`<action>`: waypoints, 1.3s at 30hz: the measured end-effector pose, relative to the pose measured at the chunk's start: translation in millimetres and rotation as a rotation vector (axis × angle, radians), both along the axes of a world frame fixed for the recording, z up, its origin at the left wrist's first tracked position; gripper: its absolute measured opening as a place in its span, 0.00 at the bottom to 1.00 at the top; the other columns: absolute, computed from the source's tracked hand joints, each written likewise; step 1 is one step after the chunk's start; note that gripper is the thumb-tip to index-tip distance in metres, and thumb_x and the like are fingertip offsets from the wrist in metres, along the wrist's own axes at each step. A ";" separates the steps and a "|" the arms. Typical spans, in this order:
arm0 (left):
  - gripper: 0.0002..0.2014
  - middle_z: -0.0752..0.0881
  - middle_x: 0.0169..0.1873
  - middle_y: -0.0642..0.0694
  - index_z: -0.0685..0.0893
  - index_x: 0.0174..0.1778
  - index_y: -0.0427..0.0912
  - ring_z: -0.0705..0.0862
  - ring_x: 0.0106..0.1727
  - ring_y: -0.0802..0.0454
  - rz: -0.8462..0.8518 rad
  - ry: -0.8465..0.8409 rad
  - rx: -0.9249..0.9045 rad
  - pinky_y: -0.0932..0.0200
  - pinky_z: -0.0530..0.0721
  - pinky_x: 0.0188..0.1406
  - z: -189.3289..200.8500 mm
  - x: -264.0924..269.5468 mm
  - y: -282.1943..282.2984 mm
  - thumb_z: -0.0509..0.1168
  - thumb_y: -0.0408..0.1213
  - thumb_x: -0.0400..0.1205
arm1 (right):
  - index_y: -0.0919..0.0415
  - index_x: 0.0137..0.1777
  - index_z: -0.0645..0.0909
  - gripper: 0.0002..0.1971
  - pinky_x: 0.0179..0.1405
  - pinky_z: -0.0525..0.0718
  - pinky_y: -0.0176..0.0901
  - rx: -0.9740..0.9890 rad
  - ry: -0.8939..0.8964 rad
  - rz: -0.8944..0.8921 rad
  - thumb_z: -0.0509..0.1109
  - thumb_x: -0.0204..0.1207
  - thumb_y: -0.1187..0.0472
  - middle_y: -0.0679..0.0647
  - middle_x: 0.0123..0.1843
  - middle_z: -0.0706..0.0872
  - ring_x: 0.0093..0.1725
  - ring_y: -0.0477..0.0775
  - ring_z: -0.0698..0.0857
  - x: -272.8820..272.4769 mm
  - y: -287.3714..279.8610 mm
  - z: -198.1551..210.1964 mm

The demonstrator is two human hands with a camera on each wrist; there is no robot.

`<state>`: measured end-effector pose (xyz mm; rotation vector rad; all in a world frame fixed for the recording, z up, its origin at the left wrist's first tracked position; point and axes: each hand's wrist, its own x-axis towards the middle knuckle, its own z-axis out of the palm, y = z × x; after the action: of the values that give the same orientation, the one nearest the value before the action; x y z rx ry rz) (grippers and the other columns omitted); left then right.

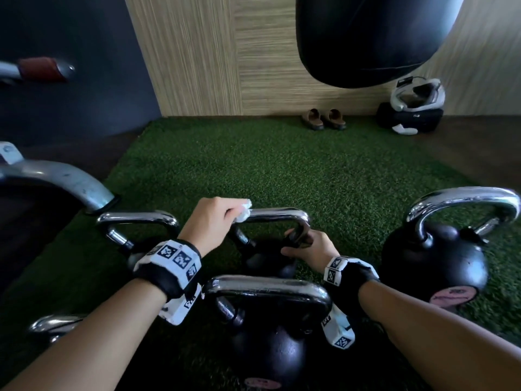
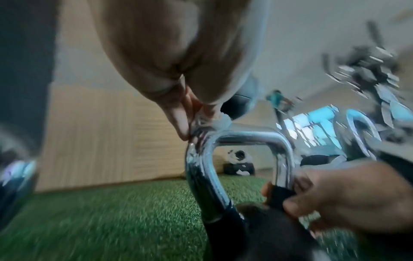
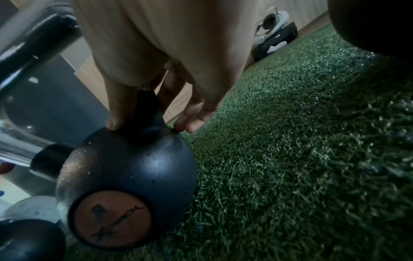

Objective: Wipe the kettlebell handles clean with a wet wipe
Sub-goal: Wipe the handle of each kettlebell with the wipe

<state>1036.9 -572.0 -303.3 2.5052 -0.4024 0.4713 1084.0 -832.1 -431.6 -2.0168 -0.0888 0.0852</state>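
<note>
While I am crouching over the green artificial turf [image 1: 282, 170], these lines are telling what my hands are doing.

Left hand: my left hand [image 1: 210, 221] is clenching a crumpled white wet wipe [image 1: 244, 212] against the left end of the top bar of the chrome handle [image 1: 277, 215], fingers curling over the wipe.

Right hand: my right hand [image 1: 310, 248] is grasping the right leg of that handle low down, where chrome is meeting the black collar; in the right wrist view the fingertips [image 3: 192, 123] are touching the top of the ball.

Kettlebell being wiped: the middle black round kettlebell [image 1: 267, 261] is standing upright on the turf, handle pointing up.

Handle axis: its top bar is running left to right across my view, level.

Neighbours: another black kettlebell with a chrome handle [image 1: 267, 351] is sitting nearest me, a larger black kettlebell with a pink disc [image 1: 434, 263] is standing to the right, and a further chrome-handled kettlebell [image 1: 138, 221] is standing to the left, partly hidden by my wrist.

Background: brown slippers [image 1: 324, 119] are lying by the wooden wall, under a hanging black punching bag [image 1: 366, 38].
</note>
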 end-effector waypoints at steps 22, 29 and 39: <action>0.19 0.96 0.48 0.48 0.94 0.47 0.58 0.93 0.53 0.52 0.057 0.391 -0.501 0.51 0.90 0.62 -91.7 -2.8 25.7 0.67 0.27 0.88 | 0.46 0.50 0.93 0.41 0.63 0.90 0.55 -0.026 0.050 -0.028 0.86 0.36 0.26 0.44 0.45 0.96 0.50 0.46 0.93 -6.4 0.1 8.8; 0.19 0.92 0.44 0.54 0.93 0.54 0.53 0.86 0.46 0.52 -0.051 0.563 -0.532 0.49 0.81 0.57 -100.8 1.0 30.5 0.72 0.59 0.75 | 0.45 0.49 0.92 0.31 0.62 0.90 0.54 -0.048 0.045 -0.022 0.88 0.45 0.35 0.44 0.45 0.95 0.50 0.45 0.93 -14.0 1.8 19.6; 0.06 0.96 0.44 0.44 0.94 0.50 0.46 0.94 0.52 0.46 0.075 0.451 -0.536 0.42 0.91 0.62 -92.6 23.5 8.5 0.72 0.35 0.86 | 0.46 0.29 0.84 0.16 0.29 0.79 0.27 -0.382 -0.090 0.042 0.88 0.60 0.64 0.43 0.31 0.88 0.33 0.43 0.87 -34.6 -16.7 42.8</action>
<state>1060.4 -563.5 -395.9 2.0210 0.0019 0.0197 1049.4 -848.8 -388.8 -2.4012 -0.1837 0.0399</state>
